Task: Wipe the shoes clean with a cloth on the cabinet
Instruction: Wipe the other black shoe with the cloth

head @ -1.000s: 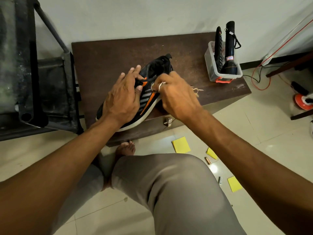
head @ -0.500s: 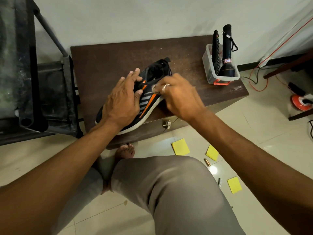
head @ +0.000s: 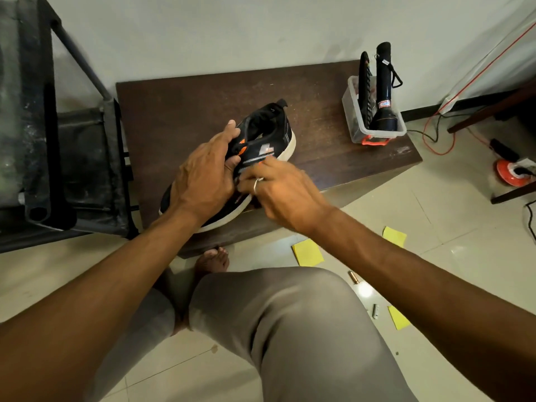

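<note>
A black sneaker (head: pixel 269 132) with orange accents and a white sole lies on its side on the dark brown cabinet (head: pixel 188 111). My left hand (head: pixel 203 178) grips its upper at the laces, thumb on the tongue. My right hand (head: pixel 284 192), with a ring on one finger, has its curled fingers against the shoe's striped side near the sole. The cloth is almost wholly hidden under those fingers.
A clear plastic box (head: pixel 352 123) holding a black flashlight (head: pixel 383 91) stands at the cabinet's right end. A black metal frame (head: pixel 72 155) stands to the left. Yellow sticky notes (head: pixel 307 252) and small items lie on the tiled floor, with orange cable (head: pixel 435 140) at right.
My right hand has slid down the shoe's side from the laces toward the sole. The cloth's frayed edge, seen earlier past the hand, no longer shows. My left hand keeps its grip.
</note>
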